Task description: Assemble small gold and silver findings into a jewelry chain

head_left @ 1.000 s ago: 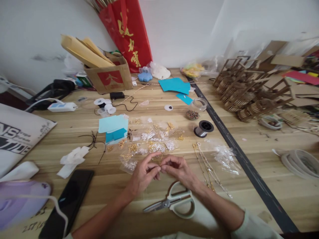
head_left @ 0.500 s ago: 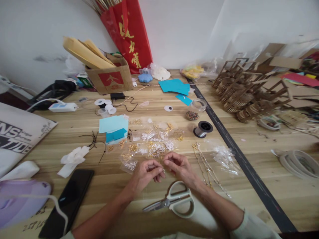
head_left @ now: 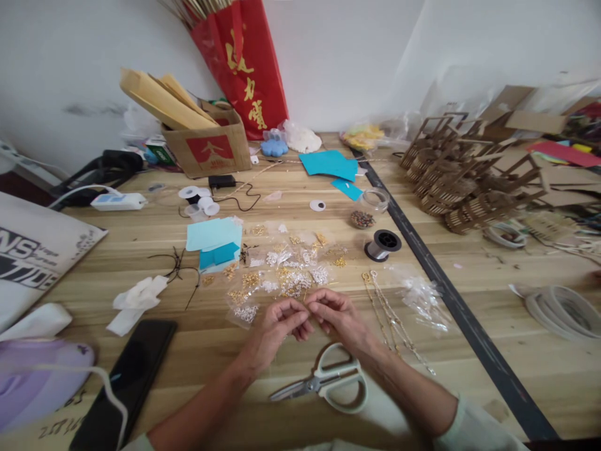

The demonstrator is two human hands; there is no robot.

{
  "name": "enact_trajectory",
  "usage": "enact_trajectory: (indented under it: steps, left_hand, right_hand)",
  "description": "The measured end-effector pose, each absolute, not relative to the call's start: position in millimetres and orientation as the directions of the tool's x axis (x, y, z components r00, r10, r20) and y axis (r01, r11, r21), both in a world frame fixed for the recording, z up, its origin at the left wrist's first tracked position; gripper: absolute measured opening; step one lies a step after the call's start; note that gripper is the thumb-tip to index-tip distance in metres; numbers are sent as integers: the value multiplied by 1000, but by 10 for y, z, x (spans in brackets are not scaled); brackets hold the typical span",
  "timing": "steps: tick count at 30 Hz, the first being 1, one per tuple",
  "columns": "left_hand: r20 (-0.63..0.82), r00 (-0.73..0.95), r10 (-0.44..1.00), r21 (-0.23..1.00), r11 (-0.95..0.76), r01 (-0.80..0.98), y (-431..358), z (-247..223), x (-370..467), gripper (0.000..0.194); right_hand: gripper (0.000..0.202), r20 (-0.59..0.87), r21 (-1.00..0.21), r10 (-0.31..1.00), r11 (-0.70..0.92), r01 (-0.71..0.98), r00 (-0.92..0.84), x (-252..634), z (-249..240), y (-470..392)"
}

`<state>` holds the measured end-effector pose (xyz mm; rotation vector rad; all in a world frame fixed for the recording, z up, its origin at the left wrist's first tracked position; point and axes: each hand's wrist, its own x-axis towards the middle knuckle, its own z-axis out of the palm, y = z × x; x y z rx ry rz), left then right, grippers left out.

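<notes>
My left hand [head_left: 284, 326] is closed in a pinch, its fingertips touching or nearly touching those of my right hand [head_left: 335, 313]. A tiny ring showed at the left thumb tip half a second ago; the fingers now mostly hide it. The right thumb and forefinger are pinched too, on something too small to make out. Just beyond the hands lie small bags and piles of silver and gold jewellery findings [head_left: 295, 282]. Scissors [head_left: 323, 379] with pale handles lie below the hands, blades pointing left. Fine chains [head_left: 389, 313] rest to the right of my right hand.
A wire spool [head_left: 382, 244] and a jar of beads [head_left: 369, 210] stand beyond the chains. Clear plastic bags [head_left: 427, 297] lie at right, blue cards [head_left: 218, 241] at left. A black phone [head_left: 124, 382] is at front left. Small wooden baskets [head_left: 469, 175] crowd the back right.
The two hands' fingertips have come together, and the small ring at my left thumb has gone out of sight between them. The things on the table have stayed put.
</notes>
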<state>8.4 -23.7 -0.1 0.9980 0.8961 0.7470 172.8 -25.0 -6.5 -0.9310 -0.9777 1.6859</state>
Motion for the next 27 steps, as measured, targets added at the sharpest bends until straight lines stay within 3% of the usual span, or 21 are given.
enact_trajectory:
  steps: [8, 13, 17, 20, 24, 27]
  left_hand:
    - [-278, 442, 853, 929, 355, -101, -230, 45, 109, 19]
    - [-193, 356, 914, 975, 137, 177, -192, 41, 54, 11]
    - [41, 343, 939, 906, -180, 383, -142, -41, -23, 8]
    - [192, 427, 884, 792, -396, 464, -136, -125, -59, 9]
    - [251, 531, 809, 638, -551, 537, -189, -189, -58, 4]
    - [238, 582, 777, 551, -602, 578, -233, -182, -44, 4]
  right_hand:
    - [22, -158, -885, 931, -281, -371, -328, 1695, -41, -246]
    - [26, -135, -928, 953, -217, -304, -270, 1762, 23, -218]
    - [23, -113, -986, 956, -140, -85, -271, 1932, 155, -174]
    - [17, -42, -975, 960, 21, 222, -276, 2053, 236, -156]
    - [11, -61, -777, 918, 203, 596, -393, 2090, 247, -176]
    - [14, -97, -617, 862, 340, 710, -498, 2031, 199, -215]
